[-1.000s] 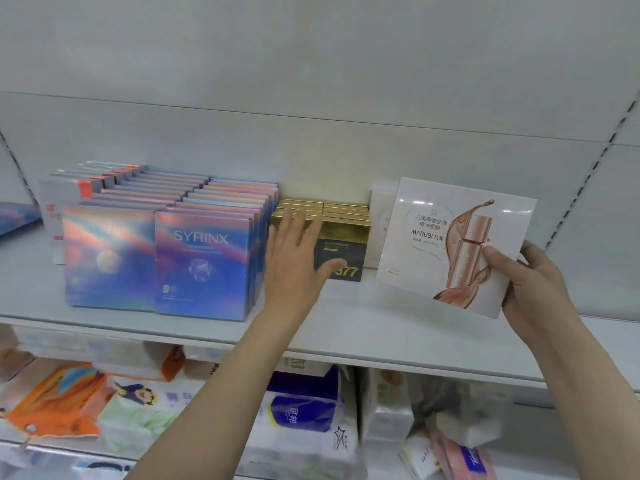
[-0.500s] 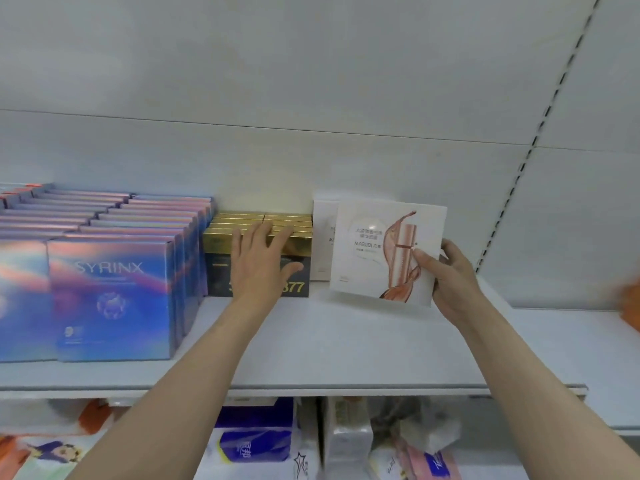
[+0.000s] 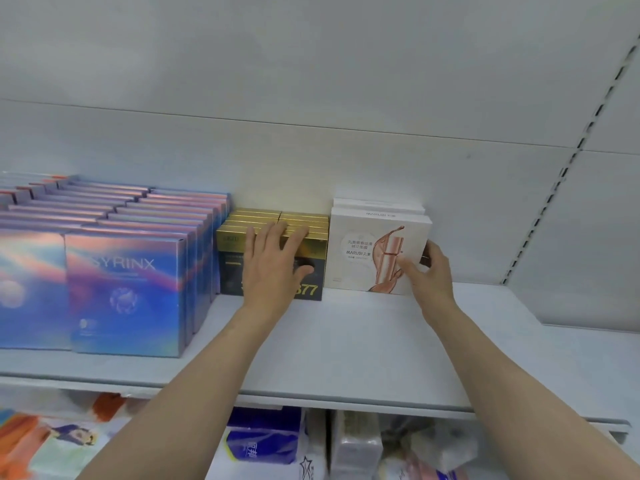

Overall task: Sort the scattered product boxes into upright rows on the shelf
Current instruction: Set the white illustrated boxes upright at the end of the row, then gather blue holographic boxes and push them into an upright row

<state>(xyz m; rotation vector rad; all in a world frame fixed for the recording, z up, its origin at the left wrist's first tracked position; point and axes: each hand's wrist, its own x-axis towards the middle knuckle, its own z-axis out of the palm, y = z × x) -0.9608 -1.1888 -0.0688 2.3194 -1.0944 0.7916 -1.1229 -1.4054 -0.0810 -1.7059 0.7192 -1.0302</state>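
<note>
Partly behind left hand, black-and-gold box print unreadable

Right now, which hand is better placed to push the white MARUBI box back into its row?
Right hand: it grips the white MARUBI box; the left hand lies flat on the gold boxes.

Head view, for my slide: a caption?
Right hand stands white Marubi box upright; left hand steadies black-gold boxes.

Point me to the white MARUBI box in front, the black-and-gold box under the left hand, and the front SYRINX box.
white MARUBI box [image 3: 363, 251]: head view, on its printed front face.
black-and-gold box [image 3: 232, 268]: head view, on its dark front, left of the left hand.
SYRINX box [image 3: 124, 292]: head view, middle of its blue front.
</note>
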